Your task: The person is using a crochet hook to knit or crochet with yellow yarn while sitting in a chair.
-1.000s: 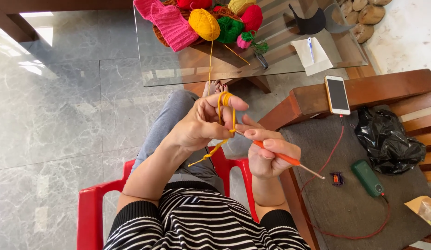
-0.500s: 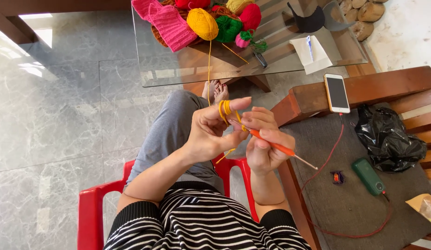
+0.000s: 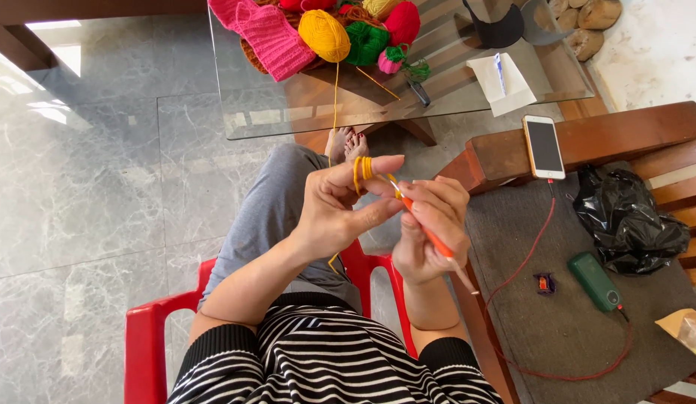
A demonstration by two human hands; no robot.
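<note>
My left hand (image 3: 334,213) is raised in front of me with orange yarn (image 3: 362,167) wound in loops around its index finger. That strand runs up to an orange yarn ball (image 3: 323,34) on the glass table (image 3: 468,93). My right hand (image 3: 430,224) grips an orange-handled crochet hook (image 3: 436,242), whose tip meets the loops at the left fingertips. Both hands touch each other above my lap. A loose yarn tail hangs down below the left palm.
Red, green and yellow yarn balls and a pink knitted piece (image 3: 262,34) lie on the table. A phone (image 3: 543,146) with a red cable, a black bag (image 3: 629,217) and a green device (image 3: 595,280) rest on the wooden bench to the right. I sit on a red plastic chair (image 3: 146,340).
The hands have come together: my right hand moved up and left with the hook into the loops. The left hand's fingers curled closer around the yarn.
</note>
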